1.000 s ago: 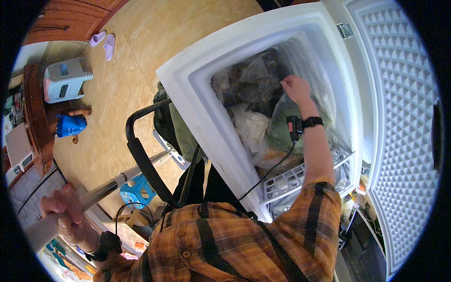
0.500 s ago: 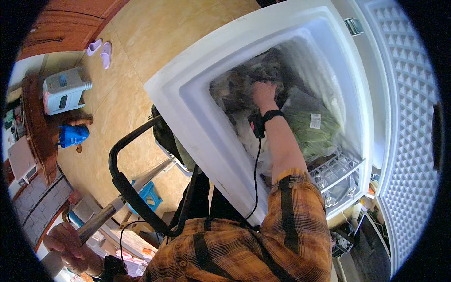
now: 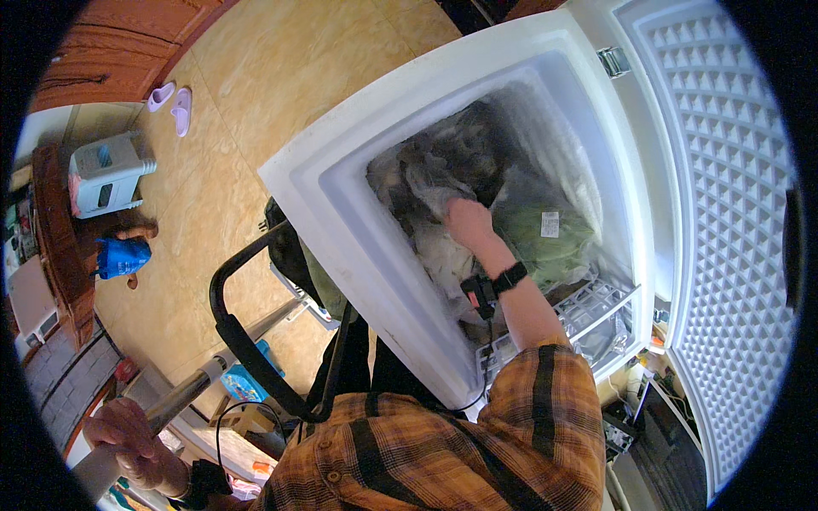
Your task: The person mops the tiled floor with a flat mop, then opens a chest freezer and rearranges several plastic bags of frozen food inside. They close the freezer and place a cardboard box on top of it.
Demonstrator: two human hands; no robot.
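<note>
My right hand (image 3: 470,225) reaches down into a white chest freezer (image 3: 336,192), its fingers closed on the edge of a clear, frosty plastic bag (image 3: 433,177). What the bag holds is hard to make out. Beside that hand lies a green bag (image 3: 545,243) with a small white label (image 3: 550,224). A black device with a cable (image 3: 479,294) is strapped at my right wrist. At the lower left, my left hand (image 3: 128,439) is wrapped round a silver metal pole (image 3: 183,396).
The freezer's dimpled lid (image 3: 724,187) stands raised at the right. A white wire basket (image 3: 601,319) sits at its near end. A black padded bar (image 3: 256,362) curves before my body. Lilac slippers (image 3: 181,111), a grey-blue stool (image 3: 111,175) and a blue stool (image 3: 247,379) are on the floor.
My right hand has drawn back toward me inside the freezer, pulling up the clear bag's edge. My left hand keeps its hold on the pole. The view has shifted slightly.
</note>
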